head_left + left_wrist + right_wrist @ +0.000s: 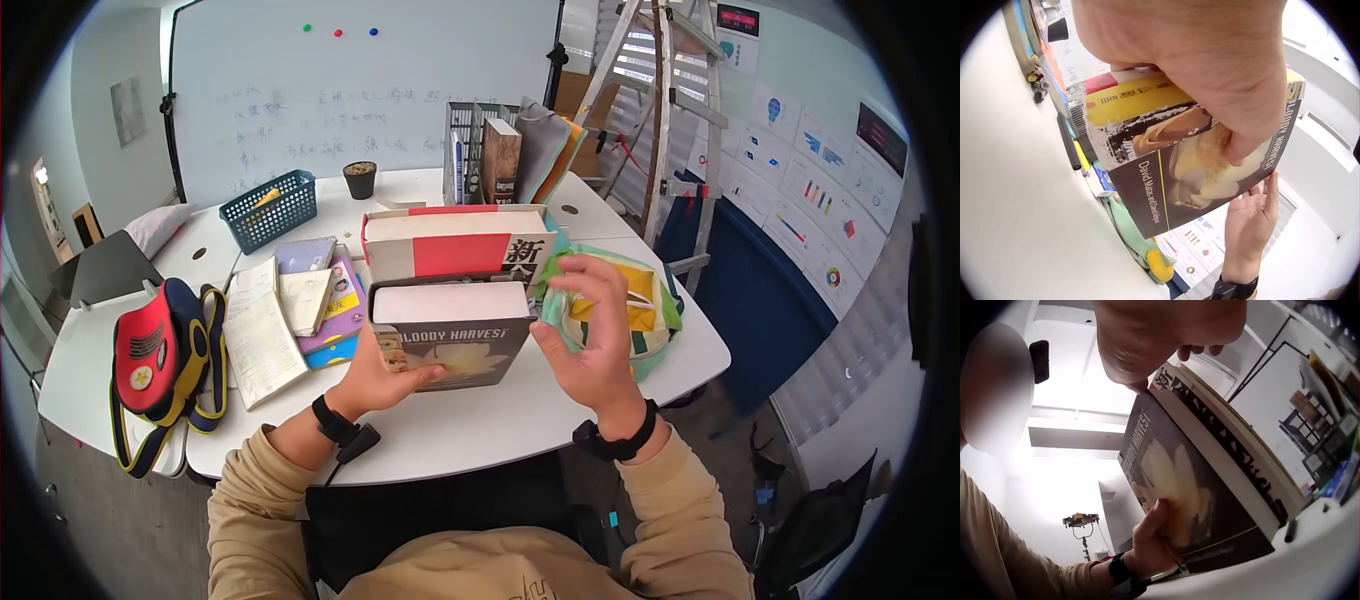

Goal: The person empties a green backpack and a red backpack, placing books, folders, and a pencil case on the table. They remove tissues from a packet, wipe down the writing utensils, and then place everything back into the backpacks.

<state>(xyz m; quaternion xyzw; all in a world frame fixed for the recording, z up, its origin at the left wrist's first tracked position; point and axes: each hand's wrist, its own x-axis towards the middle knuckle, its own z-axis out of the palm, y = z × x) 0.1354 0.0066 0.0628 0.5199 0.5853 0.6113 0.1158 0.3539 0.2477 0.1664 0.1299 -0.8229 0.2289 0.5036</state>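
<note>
My left hand (pixel 372 380) grips a thick dark book (pixel 465 350) titled Bloody Harvest by its left side, thumb across the flower on the front cover. The book stands upright, its white page block showing at the top. Right behind it stands a thicker red-and-white book (pixel 460 256) with black characters. My right hand (pixel 592 345) is at the dark book's right edge, its thumb right at the upper corner and its fingers loosely extended. In the left wrist view, the left fingers reach behind the worn yellow-and-black spine (pixel 1141 119) and are hidden.
To the left lie several notebooks (pixel 262 335) and a red-and-navy bag (pixel 155 355). A teal basket (pixel 268 212), a small plant pot (pixel 360 181) and a grey file rack (pixel 468 150) with books stand at the back. A green-and-yellow cloth bag (pixel 640 325) sits behind my right hand.
</note>
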